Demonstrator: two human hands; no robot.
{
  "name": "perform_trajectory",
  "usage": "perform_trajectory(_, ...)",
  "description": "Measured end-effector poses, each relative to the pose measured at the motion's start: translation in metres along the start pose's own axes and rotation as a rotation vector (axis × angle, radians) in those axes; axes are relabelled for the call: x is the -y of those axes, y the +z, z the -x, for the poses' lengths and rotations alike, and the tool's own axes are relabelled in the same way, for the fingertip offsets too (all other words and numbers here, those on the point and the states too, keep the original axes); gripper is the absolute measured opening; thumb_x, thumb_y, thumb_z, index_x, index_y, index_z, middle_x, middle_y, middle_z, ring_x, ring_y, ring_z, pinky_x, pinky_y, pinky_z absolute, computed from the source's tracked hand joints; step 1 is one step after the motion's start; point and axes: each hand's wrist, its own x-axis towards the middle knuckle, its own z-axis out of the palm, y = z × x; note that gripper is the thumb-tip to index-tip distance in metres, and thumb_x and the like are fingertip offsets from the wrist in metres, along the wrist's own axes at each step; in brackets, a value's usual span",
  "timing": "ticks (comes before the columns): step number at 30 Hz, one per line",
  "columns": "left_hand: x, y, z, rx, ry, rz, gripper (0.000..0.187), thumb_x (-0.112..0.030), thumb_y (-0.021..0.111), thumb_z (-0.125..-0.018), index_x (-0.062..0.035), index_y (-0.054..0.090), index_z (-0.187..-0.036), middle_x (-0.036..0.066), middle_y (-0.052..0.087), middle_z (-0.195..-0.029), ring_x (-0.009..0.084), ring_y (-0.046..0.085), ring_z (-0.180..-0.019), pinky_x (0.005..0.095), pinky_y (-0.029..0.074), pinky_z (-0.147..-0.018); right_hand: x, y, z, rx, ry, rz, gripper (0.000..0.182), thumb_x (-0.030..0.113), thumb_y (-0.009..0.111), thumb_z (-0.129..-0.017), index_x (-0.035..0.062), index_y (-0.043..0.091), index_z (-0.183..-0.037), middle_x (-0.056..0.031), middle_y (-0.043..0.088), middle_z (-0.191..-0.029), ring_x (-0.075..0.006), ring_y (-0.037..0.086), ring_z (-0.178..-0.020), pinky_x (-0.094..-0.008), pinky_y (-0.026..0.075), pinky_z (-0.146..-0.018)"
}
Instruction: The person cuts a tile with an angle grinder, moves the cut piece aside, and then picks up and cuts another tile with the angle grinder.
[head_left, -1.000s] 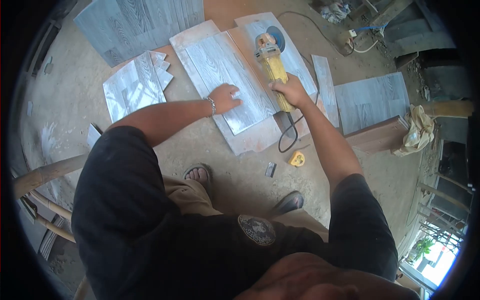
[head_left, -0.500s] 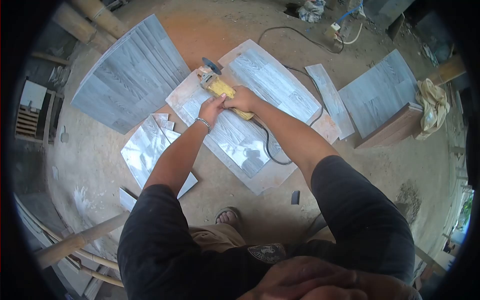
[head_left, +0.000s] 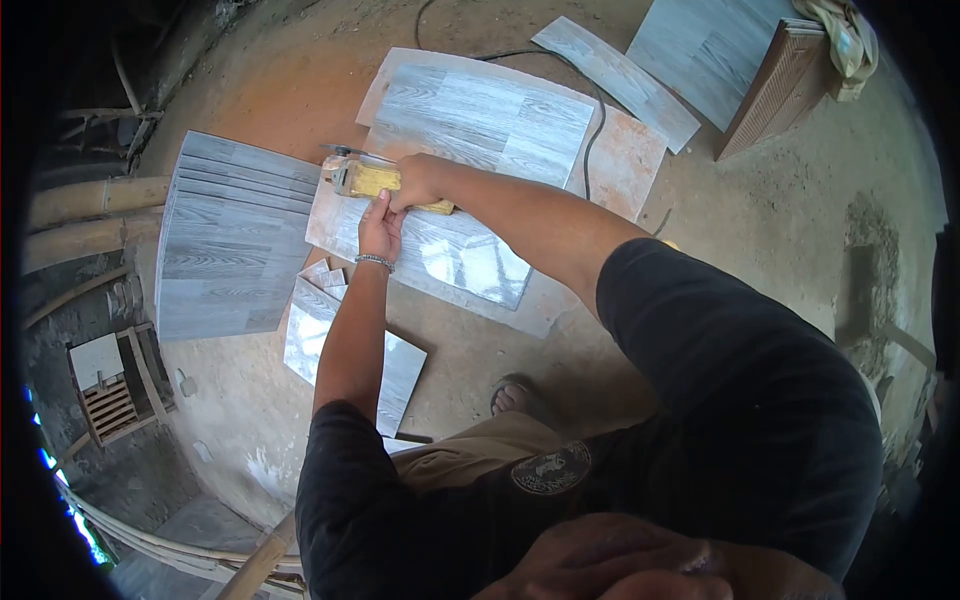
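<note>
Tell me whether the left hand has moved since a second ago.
Yes. The left hand left the tile surface and now grips the yellow grinder beside the right hand.

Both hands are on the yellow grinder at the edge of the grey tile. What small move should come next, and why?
Probably ease the angle grinder along the tile, away from the body. Both the left hand and the right hand grip it, and its disc sits at the tile's far-left edge, so a cut seems ready to start there.
</note>
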Motion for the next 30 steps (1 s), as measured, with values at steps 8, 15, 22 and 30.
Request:
perform_trajectory(8, -0.001, -0.004, 0.001, 0.011, 0.004, 0.018, 0.021, -0.022, 0.065, -0.102, -0.0024, 0.064, -0.111, 0.009, 0.073, -0.107, 0.0179, 0.072, -0.100, 0.0332, 0.059, -0.093, -0.002, 0.007, -0.005, -0.020, 0.003, -0.028, 0.077, 0.051, 0.077, -0.063, -0.0110, 0.071, -0.108, -0.0313, 0.072, -0.104, -0.0386, 0.072, -0.097, -0.0424, 0.057, -0.085)
perform_trajectory(15, 0.002, -0.007, -0.004, -0.008, -0.013, 0.014, 0.023, -0.023, 0.066, -0.102, -0.0023, 0.064, -0.111, 0.009, 0.072, -0.107, 0.0178, 0.072, -0.100, 0.0324, 0.059, -0.093, -0.002, 0.006, -0.005, -0.031, 0.023, -0.048, 0.077, 0.052, 0.076, -0.063, -0.0115, 0.072, -0.105, -0.0315, 0.072, -0.103, -0.0384, 0.073, -0.095, -0.0425, 0.058, -0.083)
perform_trajectory(22, 0.001, -0.004, -0.001, -0.016, -0.016, 0.012, 0.024, -0.025, 0.066, -0.102, -0.0027, 0.064, -0.110, 0.009, 0.072, -0.106, 0.0169, 0.072, -0.100, 0.0327, 0.059, -0.093, 0.000, 0.007, -0.008, -0.015, 0.029, -0.005, 0.075, 0.055, 0.075, -0.062, -0.0094, 0.074, -0.101, -0.0304, 0.073, -0.102, -0.0380, 0.073, -0.093, -0.0423, 0.058, -0.081)
perform_trajectory(30, 0.001, -0.005, 0.000, -0.033, -0.038, -0.032, 0.028, -0.029, 0.065, -0.103, -0.0018, 0.065, -0.110, 0.009, 0.073, -0.106, 0.0176, 0.072, -0.099, 0.0317, 0.058, -0.093, 0.003, 0.006, 0.000, -0.038, 0.058, -0.022, 0.073, 0.056, 0.075, -0.062, -0.0090, 0.076, -0.096, -0.0297, 0.073, -0.099, -0.0374, 0.073, -0.090, -0.0420, 0.058, -0.080)
